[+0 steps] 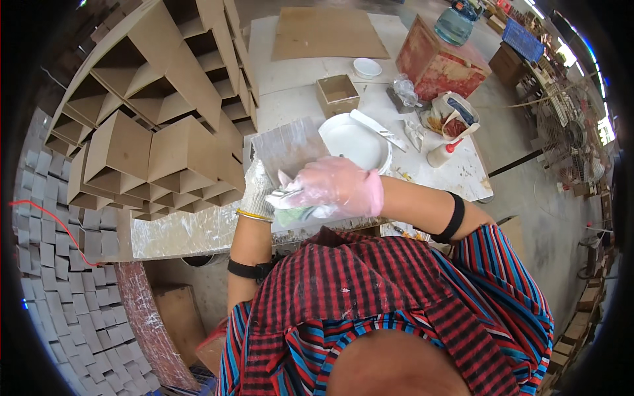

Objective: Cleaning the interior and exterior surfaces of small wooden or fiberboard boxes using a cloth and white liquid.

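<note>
My left hand (259,185), in a white knit glove, is at the left edge of a grey-brown, smeared flat panel (288,144); its fingers are mostly hidden. My right hand (340,187) wears a thin pinkish see-through glove and reaches across in front of the panel. Its fingers are bent round a crumpled white and green cloth-like piece (294,214), close against the left hand. Just beyond my right hand sits a round white basin (335,127) of white paste or liquid. A flat white-smeared stick (380,130) lies across its rim.
Stacked open cardboard boxes (181,148) rise at the left. On the white table (261,46) are a small box (337,95), a white bowl (367,68), a red-capped bottle (442,153) and a filled bag (454,115). A water jug (456,25) tops a red crate (432,63).
</note>
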A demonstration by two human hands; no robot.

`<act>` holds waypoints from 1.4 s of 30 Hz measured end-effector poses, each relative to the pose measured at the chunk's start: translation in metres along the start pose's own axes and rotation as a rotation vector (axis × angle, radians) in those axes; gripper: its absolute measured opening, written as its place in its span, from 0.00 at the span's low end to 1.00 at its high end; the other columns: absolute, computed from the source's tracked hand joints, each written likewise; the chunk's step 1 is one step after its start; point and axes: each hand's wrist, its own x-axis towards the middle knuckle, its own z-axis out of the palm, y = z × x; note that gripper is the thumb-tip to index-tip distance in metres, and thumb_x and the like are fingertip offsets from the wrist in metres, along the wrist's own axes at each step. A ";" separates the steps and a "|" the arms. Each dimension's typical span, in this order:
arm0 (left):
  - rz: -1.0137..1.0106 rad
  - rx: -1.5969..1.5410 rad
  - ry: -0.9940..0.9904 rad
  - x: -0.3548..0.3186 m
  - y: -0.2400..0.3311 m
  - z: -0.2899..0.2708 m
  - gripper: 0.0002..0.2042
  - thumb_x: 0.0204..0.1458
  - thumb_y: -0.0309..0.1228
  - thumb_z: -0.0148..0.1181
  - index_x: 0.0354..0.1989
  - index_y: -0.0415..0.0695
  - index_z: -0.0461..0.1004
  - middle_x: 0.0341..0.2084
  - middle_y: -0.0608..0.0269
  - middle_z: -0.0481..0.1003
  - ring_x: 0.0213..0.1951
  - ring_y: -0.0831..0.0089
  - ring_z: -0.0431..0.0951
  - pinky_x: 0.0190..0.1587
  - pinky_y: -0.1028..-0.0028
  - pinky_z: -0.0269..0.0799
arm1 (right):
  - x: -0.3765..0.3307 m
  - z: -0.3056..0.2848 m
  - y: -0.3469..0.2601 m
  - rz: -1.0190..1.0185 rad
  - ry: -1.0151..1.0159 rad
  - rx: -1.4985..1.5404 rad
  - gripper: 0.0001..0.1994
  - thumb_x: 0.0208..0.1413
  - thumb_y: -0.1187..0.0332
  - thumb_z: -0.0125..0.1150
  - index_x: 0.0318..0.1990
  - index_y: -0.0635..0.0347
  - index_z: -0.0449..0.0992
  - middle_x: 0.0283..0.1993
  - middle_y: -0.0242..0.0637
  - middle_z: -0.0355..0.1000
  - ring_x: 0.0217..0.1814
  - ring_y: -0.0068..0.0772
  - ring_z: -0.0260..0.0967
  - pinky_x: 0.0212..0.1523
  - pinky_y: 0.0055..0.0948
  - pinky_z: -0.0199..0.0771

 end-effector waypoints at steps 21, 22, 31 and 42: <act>0.215 0.632 -0.180 -0.003 0.018 0.025 0.25 0.60 0.46 0.31 0.58 0.40 0.57 0.53 0.51 0.63 0.53 0.56 0.65 0.54 0.63 0.63 | -0.023 0.018 0.036 0.226 0.649 0.198 0.29 0.42 0.75 0.59 0.56 0.46 0.66 0.43 0.36 0.69 0.47 0.43 0.68 0.46 0.35 0.72; 0.149 0.405 -0.148 0.001 0.011 0.028 0.25 0.60 0.46 0.31 0.58 0.40 0.57 0.53 0.51 0.64 0.53 0.57 0.66 0.54 0.64 0.64 | -0.023 0.031 0.031 0.146 0.705 0.141 0.29 0.42 0.75 0.59 0.56 0.46 0.66 0.43 0.36 0.69 0.47 0.43 0.69 0.46 0.35 0.71; 0.124 0.242 -0.006 -0.004 0.003 0.057 0.21 0.59 0.43 0.37 0.55 0.42 0.61 0.49 0.54 0.68 0.48 0.62 0.70 0.46 0.66 0.71 | -0.010 0.032 0.064 0.171 0.776 0.061 0.27 0.46 0.69 0.61 0.57 0.42 0.65 0.38 0.35 0.70 0.42 0.41 0.69 0.40 0.36 0.72; 0.123 0.188 0.145 -0.014 -0.003 0.050 0.18 0.58 0.45 0.44 0.48 0.45 0.67 0.41 0.60 0.72 0.40 0.67 0.74 0.42 0.69 0.73 | 0.021 -0.001 0.066 0.297 0.607 0.177 0.28 0.49 0.60 0.58 0.59 0.30 0.60 0.52 0.32 0.67 0.50 0.39 0.67 0.47 0.36 0.69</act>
